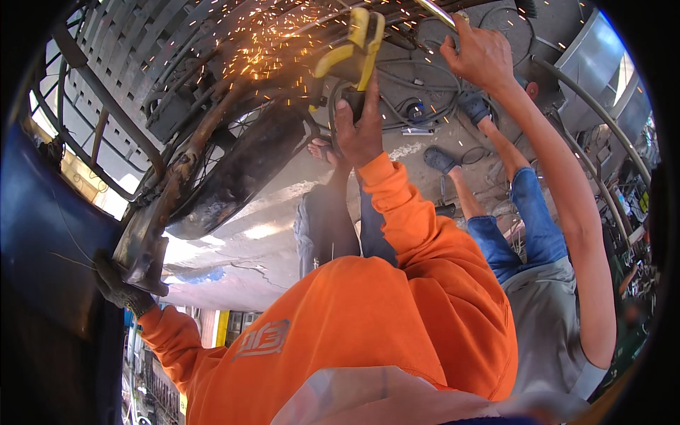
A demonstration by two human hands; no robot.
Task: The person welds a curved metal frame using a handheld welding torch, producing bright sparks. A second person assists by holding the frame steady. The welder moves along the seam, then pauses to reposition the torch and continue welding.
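Yellow jaws and a dark handle mark the welding electrode holder [360, 57] in my bare right hand [363, 131], whose fingers are closed round the handle. Orange sparks [265, 53] spray to the left of it over metal bars. My left hand [117, 285], in a dark knitted glove, is wrapped round the lower end of a worn, scorched metal tube frame [152, 223] at the far left. Beside that frame runs a long black curved fender [241, 170], with wheel spokes showing next to it. The point where the sparks start is hard to make out.
At the right, a co-worker's hand [482, 53] holds a shiny metal bar [435, 10]. That person's clogs [440, 160] are on the concrete floor near coiled cables [425, 88]. A dark blue panel [49, 248] stands at the left edge, below a slatted metal grille [120, 64].
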